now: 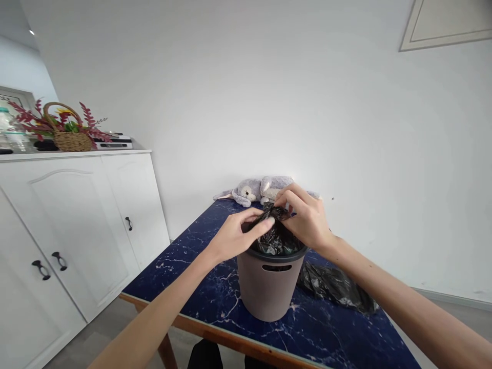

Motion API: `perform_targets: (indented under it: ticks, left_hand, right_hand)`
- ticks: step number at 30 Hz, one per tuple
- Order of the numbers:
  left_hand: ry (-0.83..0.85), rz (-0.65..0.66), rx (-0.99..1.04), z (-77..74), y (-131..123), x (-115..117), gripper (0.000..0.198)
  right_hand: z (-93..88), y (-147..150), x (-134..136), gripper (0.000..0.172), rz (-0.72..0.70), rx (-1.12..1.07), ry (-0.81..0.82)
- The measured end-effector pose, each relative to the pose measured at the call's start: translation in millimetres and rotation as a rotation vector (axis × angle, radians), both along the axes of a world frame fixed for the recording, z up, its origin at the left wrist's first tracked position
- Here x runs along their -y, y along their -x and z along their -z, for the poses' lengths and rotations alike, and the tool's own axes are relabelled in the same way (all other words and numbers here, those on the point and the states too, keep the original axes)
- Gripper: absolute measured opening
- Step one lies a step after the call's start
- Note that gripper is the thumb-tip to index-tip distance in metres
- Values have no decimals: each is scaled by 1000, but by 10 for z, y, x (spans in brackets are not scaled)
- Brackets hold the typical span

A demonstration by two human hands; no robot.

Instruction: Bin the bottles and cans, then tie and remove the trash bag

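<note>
A small taupe waste bin stands near the front edge of a dark blue marbled table. A black plastic bag fills the bin, its top gathered into a bunch above the rim. My left hand pinches the bunched bag top from the left. My right hand grips the same bunch from the right and above. Both hands meet directly over the bin.
Another crumpled black bag lies on the table right of the bin. A grey plush toy rests at the table's far end against the wall. White cabinets stand at left, with a flower basket on top.
</note>
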State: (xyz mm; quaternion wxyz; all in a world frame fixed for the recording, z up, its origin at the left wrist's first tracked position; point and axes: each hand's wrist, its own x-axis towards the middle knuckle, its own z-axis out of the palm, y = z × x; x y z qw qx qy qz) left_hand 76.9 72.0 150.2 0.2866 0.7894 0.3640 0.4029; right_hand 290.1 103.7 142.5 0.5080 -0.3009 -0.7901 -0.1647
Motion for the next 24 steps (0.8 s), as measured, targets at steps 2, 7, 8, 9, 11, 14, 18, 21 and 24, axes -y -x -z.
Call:
perform_targets:
  ticks: [2,7,8,9,11,14,18,21,24]
  left_hand:
    - [16,-97,69,20,10,-70,47]
    - [111,-76,120,8,-33,-252,50]
    - [131,-41,137,-2,-46,-275,45]
    - [148,-20,158,-12,-57,-293,40]
    - [165,-34,209,-28,-68,-317,29]
    - [141,-89,258,-33,-55,-340,19]
    - [45,-142,231,-8,-2,-385,24]
    - [-49,-192,176,24,59,-446,29]
    - [-153,-279,89,58,140,-514,29]
  right_hand:
    - [23,11,-5,31,27,26,-42]
    - [56,47,-26,28,123,90,-120]
    - [55,54,-30,28,148,113,-131]
    - [52,58,-32,28,169,142,-141]
    - [43,59,-32,30,185,209,-150]
    - [36,43,-18,34,146,293,-137]
    - [52,0,17,31,75,343,-72]
    - [72,-41,54,25,0,345,-5]
    - [91,-108,103,24,-53,351,69]
